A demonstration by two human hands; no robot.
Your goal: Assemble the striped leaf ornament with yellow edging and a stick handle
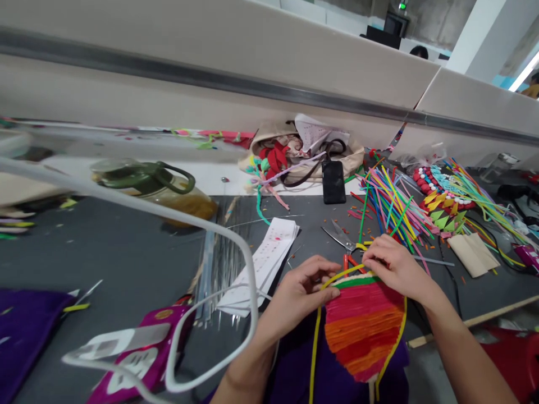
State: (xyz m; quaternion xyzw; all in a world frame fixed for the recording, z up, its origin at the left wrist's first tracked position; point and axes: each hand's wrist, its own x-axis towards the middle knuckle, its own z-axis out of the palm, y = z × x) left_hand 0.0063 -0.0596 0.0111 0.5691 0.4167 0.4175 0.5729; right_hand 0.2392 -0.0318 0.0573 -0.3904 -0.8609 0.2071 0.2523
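Observation:
In front of me a leaf-shaped craft piece [365, 325] is covered in rows of pink, orange and red strips, with a green and a white band along its top edge. A long yellow pipe cleaner [316, 348] runs across that top edge and hangs down both sides. My left hand [305, 283] pinches the yellow pipe cleaner at the upper left corner. At the upper right, my right hand [393, 266] presses the pipe cleaner against the edge with bent fingers. Just beyond lie scissors [343, 238] with orange-red handles, partly hidden by the work.
Bundled pipe cleaners [389, 196] and a beaded, petalled piece [444, 196] lie at the right. Behind are a black phone [333, 182] and a cloth bag [261, 137]. Paper sheets [269, 252], a large bottle [155, 188] and a white cable [210, 221] occupy the left.

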